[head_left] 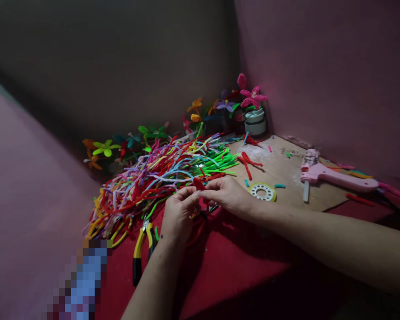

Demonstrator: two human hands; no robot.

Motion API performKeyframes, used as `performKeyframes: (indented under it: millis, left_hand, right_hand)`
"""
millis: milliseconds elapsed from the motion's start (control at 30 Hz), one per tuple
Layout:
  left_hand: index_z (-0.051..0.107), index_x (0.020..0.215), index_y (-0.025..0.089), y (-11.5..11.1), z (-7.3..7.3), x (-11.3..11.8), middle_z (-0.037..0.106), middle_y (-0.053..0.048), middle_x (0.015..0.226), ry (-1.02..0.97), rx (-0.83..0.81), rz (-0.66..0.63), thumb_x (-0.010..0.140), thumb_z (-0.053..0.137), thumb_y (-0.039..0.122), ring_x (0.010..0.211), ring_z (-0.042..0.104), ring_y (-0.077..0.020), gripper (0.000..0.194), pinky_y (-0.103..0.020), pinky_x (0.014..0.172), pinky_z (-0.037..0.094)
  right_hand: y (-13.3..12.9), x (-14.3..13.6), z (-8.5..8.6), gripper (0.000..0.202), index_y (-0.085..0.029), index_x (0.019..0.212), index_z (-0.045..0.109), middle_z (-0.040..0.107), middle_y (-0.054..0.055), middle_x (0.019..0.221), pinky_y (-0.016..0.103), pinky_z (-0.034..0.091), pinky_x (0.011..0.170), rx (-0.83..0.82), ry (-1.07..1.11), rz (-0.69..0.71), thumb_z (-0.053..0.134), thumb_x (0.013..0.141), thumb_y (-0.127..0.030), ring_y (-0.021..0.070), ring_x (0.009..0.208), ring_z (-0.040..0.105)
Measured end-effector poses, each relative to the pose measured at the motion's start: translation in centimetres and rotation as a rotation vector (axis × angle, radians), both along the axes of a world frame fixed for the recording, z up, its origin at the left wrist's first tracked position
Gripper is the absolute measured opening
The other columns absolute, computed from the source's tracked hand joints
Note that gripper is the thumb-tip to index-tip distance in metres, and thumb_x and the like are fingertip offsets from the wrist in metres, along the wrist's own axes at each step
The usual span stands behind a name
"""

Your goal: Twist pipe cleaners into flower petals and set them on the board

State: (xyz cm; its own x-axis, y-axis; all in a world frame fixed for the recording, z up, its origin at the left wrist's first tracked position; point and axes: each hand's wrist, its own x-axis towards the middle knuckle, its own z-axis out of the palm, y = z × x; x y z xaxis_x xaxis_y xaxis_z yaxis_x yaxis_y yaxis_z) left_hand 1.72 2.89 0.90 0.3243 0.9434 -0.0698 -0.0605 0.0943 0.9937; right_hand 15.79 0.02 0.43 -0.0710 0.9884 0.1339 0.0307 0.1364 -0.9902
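Observation:
Both my hands meet over the red cloth, in front of a heap of pipe cleaners (153, 178) in many colours. A red pipe cleaner piece (198, 183), bent into a petal-like loop, sticks up between my fingertips. My left hand (181, 211) pinches it from the left, fingers curled. From the right, my right hand (225, 195) closes thumb and fingers on the same piece. Its lower part is mostly hidden by my fingers. Yellow-and-black pliers (143, 249) lie just left of my left hand. A roll of tape (262, 192) lies beyond my right wrist.
A pink glue gun (336, 175) rests on the brown board (286, 164) at right, near red pipe cleaner pieces (250, 164). Pipe cleaner flowers (103, 148) line the wall behind the heap. A small grey pot (255, 122) holds a pink flower (253, 97) in the corner.

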Motion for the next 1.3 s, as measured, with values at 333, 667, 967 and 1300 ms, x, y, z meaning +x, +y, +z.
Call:
performKeyframes:
  millis: [333,667,967,1300]
  left_hand:
    - [0.067,0.082,0.013,0.1,0.0,0.1,0.061,-0.001,0.066,-0.045,-0.034,-0.080,0.062,0.070,0.026,0.055,0.052,-0.0080,0.024,-0.020,0.053,0.040]
    - [0.061,0.066,0.013,-0.2,-0.2,0.2,0.053,0.002,0.054,0.078,0.078,-0.054,0.068,0.065,0.030,0.049,0.045,-0.0065,0.018,-0.019,0.050,0.035]
    - [0.061,0.068,0.013,-0.4,0.1,0.2,0.056,0.001,0.056,0.126,0.145,0.026,0.064,0.067,0.029,0.048,0.046,-0.0067,0.018,-0.019,0.047,0.035]
    - [0.062,0.072,0.014,-0.6,0.6,0.6,0.055,0.002,0.055,0.184,-0.040,-0.020,0.062,0.069,0.040,0.038,0.036,-0.0023,0.029,-0.015,0.037,0.025]
  right_hand:
    - [-0.1,-0.1,-0.2,0.020,-0.014,0.048,0.050,0.042,-0.005,0.037,0.020,0.022,0.038,-0.147,0.148,0.119,0.057,0.066,-0.019,0.0040,0.034,0.033]
    - [0.2,-0.2,-1.0,0.018,-0.014,0.047,0.051,0.046,-0.004,0.038,0.021,0.024,0.038,-0.150,0.182,0.154,0.059,0.062,-0.018,0.0050,0.034,0.036]
    - [0.0,-0.5,-1.0,0.019,-0.014,0.047,0.049,0.045,-0.005,0.035,0.019,0.022,0.035,-0.164,0.186,0.170,0.059,0.062,-0.016,0.0045,0.032,0.035]
    - [0.7,0.4,-0.3,0.021,-0.014,0.053,0.050,0.049,-0.004,0.046,0.020,0.030,0.043,0.014,0.276,-0.220,0.058,0.068,-0.025,0.0051,0.042,0.041]
